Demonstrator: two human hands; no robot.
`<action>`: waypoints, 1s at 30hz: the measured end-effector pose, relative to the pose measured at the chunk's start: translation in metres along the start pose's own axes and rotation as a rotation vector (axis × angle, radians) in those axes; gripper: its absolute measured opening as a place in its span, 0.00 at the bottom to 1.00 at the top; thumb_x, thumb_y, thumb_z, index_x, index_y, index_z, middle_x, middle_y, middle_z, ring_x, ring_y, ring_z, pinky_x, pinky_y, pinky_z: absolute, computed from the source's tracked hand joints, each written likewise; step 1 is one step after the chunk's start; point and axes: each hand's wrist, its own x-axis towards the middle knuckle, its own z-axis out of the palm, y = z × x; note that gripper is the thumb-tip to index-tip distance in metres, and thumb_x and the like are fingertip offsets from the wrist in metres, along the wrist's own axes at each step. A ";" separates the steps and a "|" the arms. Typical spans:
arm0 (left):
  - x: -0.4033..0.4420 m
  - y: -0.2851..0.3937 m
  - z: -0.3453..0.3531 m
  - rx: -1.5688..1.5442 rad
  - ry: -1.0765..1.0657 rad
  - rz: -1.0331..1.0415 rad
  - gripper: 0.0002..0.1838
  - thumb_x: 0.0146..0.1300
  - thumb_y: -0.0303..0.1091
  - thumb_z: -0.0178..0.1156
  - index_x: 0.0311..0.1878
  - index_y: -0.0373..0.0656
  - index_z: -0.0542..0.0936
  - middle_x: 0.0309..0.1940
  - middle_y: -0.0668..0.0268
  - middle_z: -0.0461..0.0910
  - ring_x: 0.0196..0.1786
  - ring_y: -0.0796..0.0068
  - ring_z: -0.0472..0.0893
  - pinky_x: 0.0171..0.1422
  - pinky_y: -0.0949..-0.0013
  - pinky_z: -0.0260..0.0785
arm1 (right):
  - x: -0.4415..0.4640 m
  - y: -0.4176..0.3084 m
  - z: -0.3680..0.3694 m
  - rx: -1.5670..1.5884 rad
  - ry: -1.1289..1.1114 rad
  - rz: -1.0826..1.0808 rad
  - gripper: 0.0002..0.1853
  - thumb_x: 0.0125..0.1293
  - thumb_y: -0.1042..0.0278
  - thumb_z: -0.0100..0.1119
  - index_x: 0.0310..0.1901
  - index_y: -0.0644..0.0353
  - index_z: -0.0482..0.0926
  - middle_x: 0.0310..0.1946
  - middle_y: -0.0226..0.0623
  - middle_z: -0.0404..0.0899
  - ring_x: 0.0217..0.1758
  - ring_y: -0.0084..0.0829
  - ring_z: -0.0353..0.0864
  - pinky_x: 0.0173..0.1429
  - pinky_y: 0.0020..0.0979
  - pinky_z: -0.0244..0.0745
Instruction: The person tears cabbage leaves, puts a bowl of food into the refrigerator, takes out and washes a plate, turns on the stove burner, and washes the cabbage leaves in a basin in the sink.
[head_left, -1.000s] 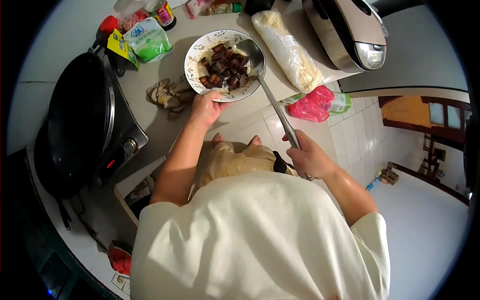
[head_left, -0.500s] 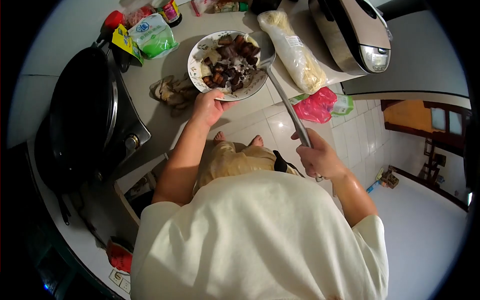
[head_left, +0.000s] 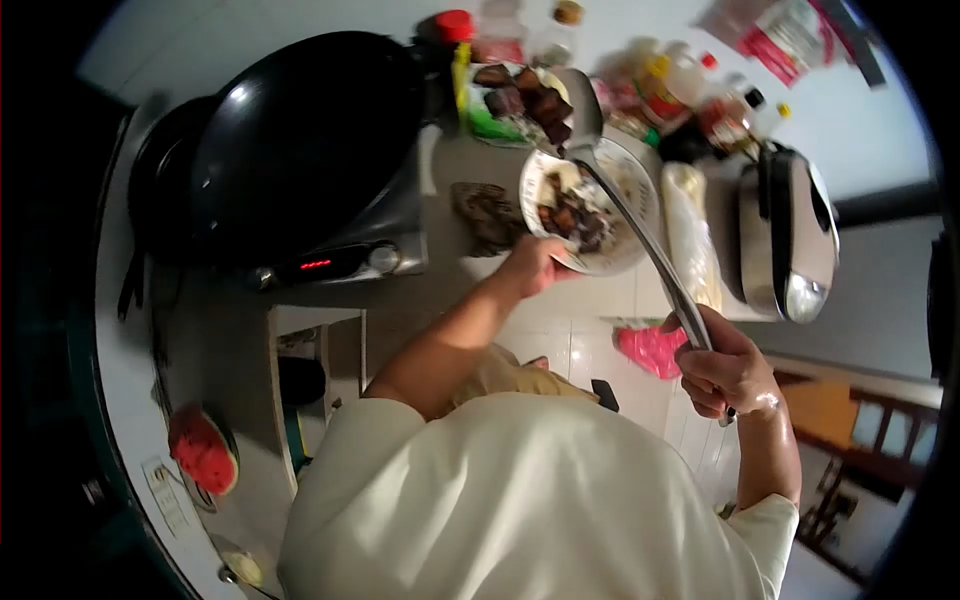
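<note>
My left hand grips the near rim of a patterned white bowl that holds dark brown meat chunks and some pale residue. Closed around the long handle of a metal spatula is my right hand. The spatula's head, raised above the bowl's far left side, carries several dark meat chunks. A crumpled brown cloth lies on the counter left of the bowl.
A large black wok sits on a cooker with a lit red display at left. Bottles stand behind the bowl. Noodles in a plastic bag and a rice cooker are at right. Cut watermelon lies lower left.
The view has swung toward the wok. The spatula has lifted out of the bowl with several meat chunks on it, leaving fewer in the bowl. My left hand still holds the bowl.
</note>
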 end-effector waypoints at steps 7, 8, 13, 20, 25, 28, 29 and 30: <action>-0.017 -0.002 -0.020 -0.073 -0.134 -0.004 0.23 0.51 0.23 0.46 0.54 0.37 0.64 0.48 0.56 0.71 0.50 0.59 0.74 0.50 0.54 0.73 | 0.103 -0.068 0.099 -0.480 -0.220 -0.218 0.15 0.60 0.73 0.48 0.49 0.62 0.66 0.14 0.27 0.62 0.09 0.17 0.60 0.13 0.19 0.52; -0.032 0.008 -0.012 -0.031 -0.088 -0.019 0.23 0.53 0.25 0.46 0.56 0.39 0.63 0.50 0.58 0.70 0.51 0.61 0.73 0.50 0.55 0.73 | 0.122 -0.071 0.111 -0.594 -0.269 -0.343 0.12 0.61 0.72 0.48 0.47 0.62 0.66 0.17 0.28 0.65 0.13 0.21 0.64 0.16 0.24 0.60; -0.053 0.017 -0.015 0.029 -0.143 -0.004 0.30 0.60 0.59 0.45 0.60 0.50 0.61 0.58 0.67 0.65 0.57 0.71 0.68 0.57 0.56 0.66 | 0.194 -0.063 0.160 -1.565 0.221 -0.789 0.14 0.57 0.70 0.46 0.46 0.60 0.64 0.31 0.48 0.76 0.32 0.49 0.76 0.34 0.43 0.71; -0.036 -0.010 -0.055 -0.137 -0.049 0.011 0.20 0.54 0.26 0.49 0.52 0.35 0.64 0.44 0.57 0.71 0.45 0.61 0.76 0.47 0.57 0.75 | 0.192 -0.071 0.167 -1.399 0.300 -0.772 0.20 0.57 0.67 0.50 0.52 0.58 0.64 0.29 0.54 0.76 0.35 0.52 0.75 0.38 0.46 0.69; -0.047 0.006 -0.043 -0.123 -0.077 0.039 0.23 0.52 0.24 0.49 0.55 0.39 0.63 0.48 0.56 0.70 0.50 0.59 0.73 0.50 0.57 0.73 | 0.179 -0.084 0.157 -1.393 0.261 -0.772 0.21 0.58 0.65 0.51 0.53 0.61 0.64 0.30 0.54 0.76 0.36 0.52 0.74 0.40 0.45 0.68; -0.066 0.026 -0.025 -0.098 -0.051 0.037 0.22 0.51 0.24 0.49 0.53 0.37 0.64 0.46 0.56 0.70 0.50 0.59 0.73 0.51 0.57 0.73 | 0.172 -0.085 0.150 -1.232 0.159 -0.731 0.22 0.60 0.65 0.50 0.55 0.62 0.63 0.26 0.48 0.76 0.30 0.44 0.76 0.36 0.39 0.69; -0.074 0.034 -0.017 -0.085 -0.044 0.017 0.21 0.52 0.24 0.49 0.52 0.37 0.65 0.46 0.56 0.71 0.50 0.59 0.73 0.51 0.57 0.73 | 0.168 -0.085 0.145 -1.082 0.091 -0.676 0.21 0.61 0.64 0.49 0.55 0.61 0.63 0.24 0.44 0.75 0.27 0.39 0.75 0.33 0.36 0.69; -0.079 0.040 -0.010 -0.023 -0.026 0.028 0.21 0.51 0.25 0.49 0.51 0.35 0.66 0.47 0.56 0.70 0.49 0.60 0.74 0.51 0.57 0.73 | 0.164 -0.084 0.137 -0.929 0.034 -0.623 0.21 0.62 0.64 0.49 0.56 0.61 0.63 0.22 0.40 0.75 0.23 0.34 0.75 0.29 0.32 0.69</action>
